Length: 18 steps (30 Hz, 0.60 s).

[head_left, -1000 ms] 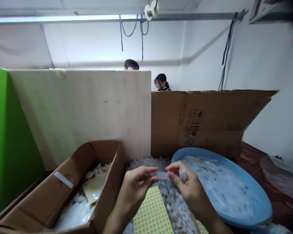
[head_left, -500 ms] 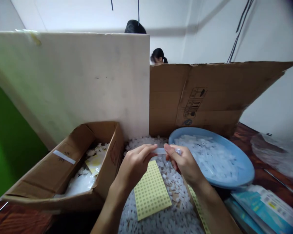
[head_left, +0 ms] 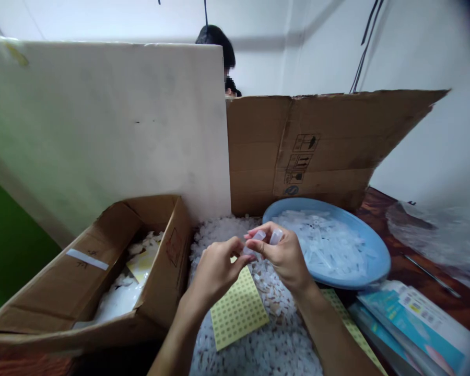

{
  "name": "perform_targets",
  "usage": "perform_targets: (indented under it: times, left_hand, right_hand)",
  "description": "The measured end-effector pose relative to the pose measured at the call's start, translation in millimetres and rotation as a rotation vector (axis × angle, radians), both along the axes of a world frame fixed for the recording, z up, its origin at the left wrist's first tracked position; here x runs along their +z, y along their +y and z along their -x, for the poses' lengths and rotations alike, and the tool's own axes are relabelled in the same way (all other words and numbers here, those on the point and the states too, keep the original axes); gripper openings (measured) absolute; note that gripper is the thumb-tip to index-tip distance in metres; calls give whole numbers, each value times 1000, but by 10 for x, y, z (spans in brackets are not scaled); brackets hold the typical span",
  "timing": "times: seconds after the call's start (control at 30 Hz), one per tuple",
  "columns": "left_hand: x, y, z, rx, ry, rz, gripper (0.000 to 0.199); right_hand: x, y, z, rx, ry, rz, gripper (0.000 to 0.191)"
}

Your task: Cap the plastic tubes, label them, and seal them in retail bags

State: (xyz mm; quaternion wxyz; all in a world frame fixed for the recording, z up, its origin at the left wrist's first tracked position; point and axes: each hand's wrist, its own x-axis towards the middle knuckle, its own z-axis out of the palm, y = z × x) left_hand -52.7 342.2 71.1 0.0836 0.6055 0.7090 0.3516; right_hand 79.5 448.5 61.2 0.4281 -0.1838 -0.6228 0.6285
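One translucent plastic piece (head_left: 260, 236) is pinched between the thumb and fingers of the right hand (head_left: 281, 255), above the far part of a yellow dotted sheet (head_left: 238, 316). Its lower end is met by the fingertips of the left hand (head_left: 219, 263); whether it is gripped there or only touched cannot be told. A second piece (head_left: 276, 236) is lodged in the curled right hand. The step in hand is judged to be fine two-handed handling, and for the next move a light, steady pinch seems called for, without the second piece being dropped.

Beneath, the sheet is borne by a heap of small white pieces (head_left: 227, 360), hemmed in by a carton (head_left: 164, 282) on the left and a blue basin (head_left: 384, 256) on the right. Toward the right edge of the bench (head_left: 379, 209), packets (head_left: 426, 318) and a metal rod (head_left: 431, 275) are laid. At the far side, reach is blocked by a white board (head_left: 121, 130) and a cardboard panel (head_left: 329, 146).
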Motion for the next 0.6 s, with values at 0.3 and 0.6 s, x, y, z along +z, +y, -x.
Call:
perform_targets:
  times: [0.3, 0.6]
  left_hand:
    - [46, -15, 13, -298, -211, 19, 27]
    - [1, 11, -23, 161, 125, -48, 17]
  right_hand:
    - [85, 72, -161, 348, -72, -83, 30]
    - [-160, -76, 187, 46, 149, 164, 27]
